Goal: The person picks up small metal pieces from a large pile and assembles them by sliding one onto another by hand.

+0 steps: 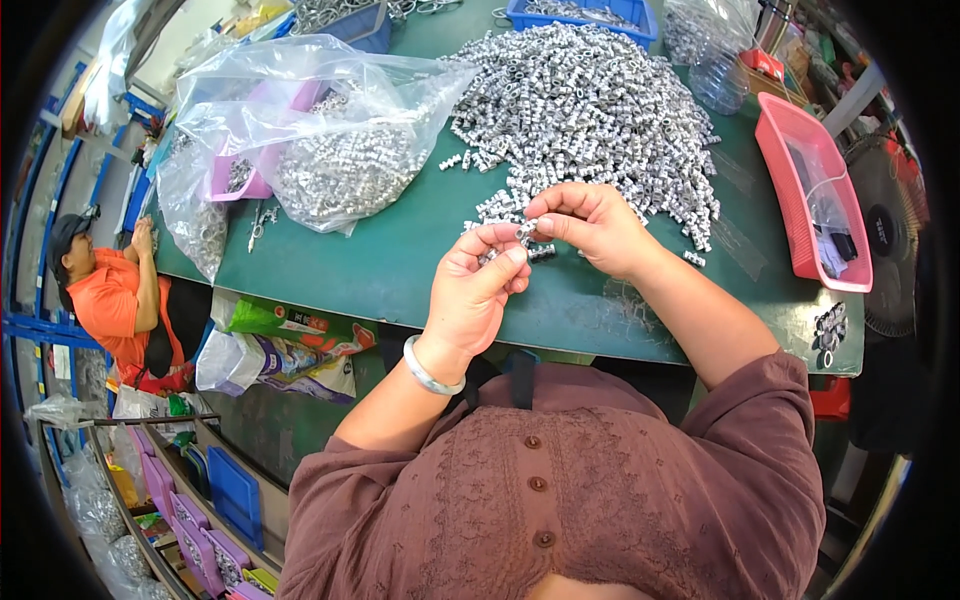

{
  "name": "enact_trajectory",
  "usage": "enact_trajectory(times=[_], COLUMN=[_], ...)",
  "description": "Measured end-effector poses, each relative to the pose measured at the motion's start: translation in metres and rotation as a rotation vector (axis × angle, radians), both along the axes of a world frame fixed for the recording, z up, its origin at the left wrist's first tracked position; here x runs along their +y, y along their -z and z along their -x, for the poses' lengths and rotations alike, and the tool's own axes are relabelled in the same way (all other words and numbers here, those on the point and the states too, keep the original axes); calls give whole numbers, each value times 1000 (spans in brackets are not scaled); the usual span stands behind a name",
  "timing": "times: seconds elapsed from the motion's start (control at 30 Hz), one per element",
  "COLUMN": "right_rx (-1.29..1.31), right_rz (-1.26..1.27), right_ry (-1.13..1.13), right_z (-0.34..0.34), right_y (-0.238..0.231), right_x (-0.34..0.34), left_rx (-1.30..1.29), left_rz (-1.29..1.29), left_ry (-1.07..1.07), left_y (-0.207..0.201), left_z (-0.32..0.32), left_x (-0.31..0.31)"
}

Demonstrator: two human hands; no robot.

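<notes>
Over the near edge of the green table (600, 320), my two hands meet at the fingertips. Between them is a small silver metal part (526, 230), mostly covered by the fingers. My left hand (474, 290) pinches it from below, thumb against fingers, with a bangle on that wrist. From the upper right, my right hand (590, 228) has thumb and forefinger closed on the same part. Just beyond rises a large heap of small silver cylindrical metal parts (590, 120), and a few loose ones lie beside my fingers.
A clear plastic bag of metal parts (350, 165) lies left of the heap, by a purple scoop (240, 180). On the right stand a pink basket (800, 190) and a fan (880, 230). Blue trays (640, 30) sit at the back. Another person (120, 300) works at far left.
</notes>
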State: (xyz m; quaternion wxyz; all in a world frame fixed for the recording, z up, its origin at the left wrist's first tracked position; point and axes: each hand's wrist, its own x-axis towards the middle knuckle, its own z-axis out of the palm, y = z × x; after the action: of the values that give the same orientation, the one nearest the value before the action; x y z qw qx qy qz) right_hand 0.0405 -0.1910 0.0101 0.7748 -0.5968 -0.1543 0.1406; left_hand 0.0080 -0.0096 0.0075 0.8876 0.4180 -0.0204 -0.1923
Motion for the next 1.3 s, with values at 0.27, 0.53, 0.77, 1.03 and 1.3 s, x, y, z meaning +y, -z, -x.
enact_trajectory(times=[0.27, 0.53, 0.77, 1.03, 1.3], right_rx=[-94, -910, -919, -952, -876], right_rz=[70, 1186, 1253, 1360, 1095], right_ry=[12, 345, 317, 332, 402], right_z=[2, -5, -7, -5, -12], right_y=[-2, 3, 6, 3, 10], right_x=[3, -8, -8, -7, -11], left_rx=[18, 235, 265, 231, 271], left_rz=[16, 325, 411, 408, 285], left_ry=[-75, 108, 174, 179, 92], left_y=[2, 3, 2, 3, 2], left_z=[-5, -8, -8, -7, -7], left_x=[-1, 2, 2, 3, 3])
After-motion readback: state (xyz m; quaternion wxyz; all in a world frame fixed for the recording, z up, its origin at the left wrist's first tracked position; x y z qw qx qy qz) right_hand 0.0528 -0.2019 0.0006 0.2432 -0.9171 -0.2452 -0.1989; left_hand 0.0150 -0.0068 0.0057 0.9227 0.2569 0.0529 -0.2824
